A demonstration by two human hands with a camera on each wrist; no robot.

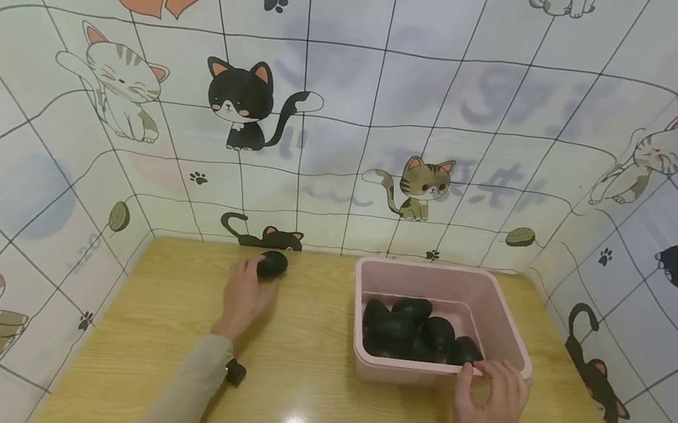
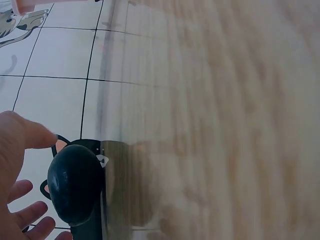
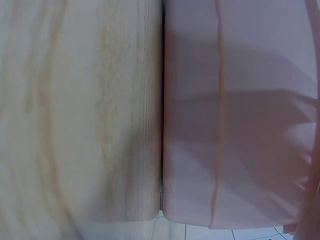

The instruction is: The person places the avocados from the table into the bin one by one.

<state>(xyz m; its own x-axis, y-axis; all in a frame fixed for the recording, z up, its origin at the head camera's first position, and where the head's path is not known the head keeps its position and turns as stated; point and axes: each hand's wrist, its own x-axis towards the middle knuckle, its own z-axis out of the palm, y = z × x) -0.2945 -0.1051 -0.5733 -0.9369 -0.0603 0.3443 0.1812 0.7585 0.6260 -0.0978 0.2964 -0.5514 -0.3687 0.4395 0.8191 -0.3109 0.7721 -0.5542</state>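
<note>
A dark, glossy avocado [image 1: 272, 265] is near the table's back edge in the head view. My left hand [image 1: 243, 298] reaches to its left side, fingers and thumb spread about it. In the left wrist view the avocado [image 2: 76, 185] stands out dark green and egg-shaped, with the fingers apart beside it; whether it touches the table is hard to tell. My right hand [image 1: 490, 409] holds the front rim of a pink plastic bin [image 1: 413, 375] near its right corner, thumb outside. Several avocados [image 1: 393, 333] lie inside that bin. The right wrist view shows mostly the bin's wall [image 3: 240, 125].
The light wooden table [image 1: 298, 352] is bounded at the back and both sides by walls [image 1: 343, 95] covered with a cat-print sheet. The bin stands at the right, close to the back wall. A small black device [image 1: 234, 372] is at the left wrist.
</note>
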